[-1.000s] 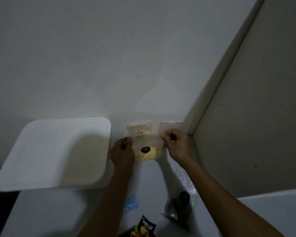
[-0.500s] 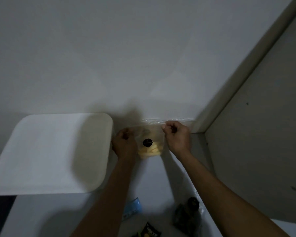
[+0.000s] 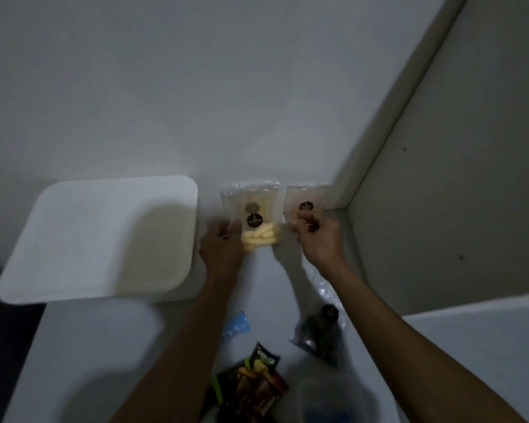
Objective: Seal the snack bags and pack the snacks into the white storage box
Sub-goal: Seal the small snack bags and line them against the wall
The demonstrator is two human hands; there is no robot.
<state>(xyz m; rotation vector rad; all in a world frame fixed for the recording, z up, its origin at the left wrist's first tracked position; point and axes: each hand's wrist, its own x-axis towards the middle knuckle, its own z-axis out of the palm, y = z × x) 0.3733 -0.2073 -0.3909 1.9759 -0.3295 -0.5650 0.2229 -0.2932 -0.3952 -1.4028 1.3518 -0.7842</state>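
Note:
The white storage box (image 3: 98, 239) lies open and empty at the left. Just right of it I hold a clear snack bag (image 3: 258, 236) with pale yellow sticks and a round black label. My left hand (image 3: 223, 248) pinches its upper left edge. Fingers curled, my right hand (image 3: 315, 236) appears to pinch its faint upper right corner. Two more clear bags lean on the wall behind: one (image 3: 251, 193) directly behind the held bag, one (image 3: 306, 199) above my right hand.
Nearer me on the white table lie a blue clip (image 3: 235, 325), a dark snack bag (image 3: 318, 334), a printed chips bag (image 3: 254, 383) and a clear tub (image 3: 333, 401). A wall corner (image 3: 379, 148) closes in the right side.
My hands have spread slightly apart and the held bag hangs lower. The two bags against the wall, hidden half a second ago, show again. The view has tilted.

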